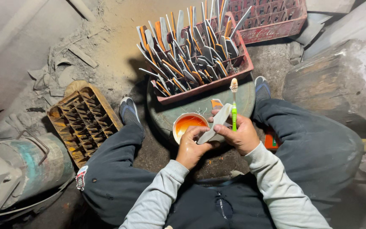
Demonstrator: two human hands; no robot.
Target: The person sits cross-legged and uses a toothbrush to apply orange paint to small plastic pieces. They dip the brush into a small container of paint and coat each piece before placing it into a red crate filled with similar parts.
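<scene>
Left hand [190, 148] pinches the grey blade [215, 124] low over the lap, right hand [243, 135] is closed on the toothbrush [234, 104], so I'd dip lightly in the orange cup [188, 124] and stroke evenly, no drips.

A worker's bare left hand [190, 149] and right hand [243, 136] emerge from the ribbed cuffs of a light grey long-sleeved top [276, 186], its fabric creased along both forearms. Dark navy trousers [318, 148], dusted and smudged, cover both legs, with a small red-and-white patch [81, 178] at the left knee. Grey slip-on shoes with blue trim, the left shoe [128, 111] and the right shoe [262, 88], complete the outfit.
</scene>
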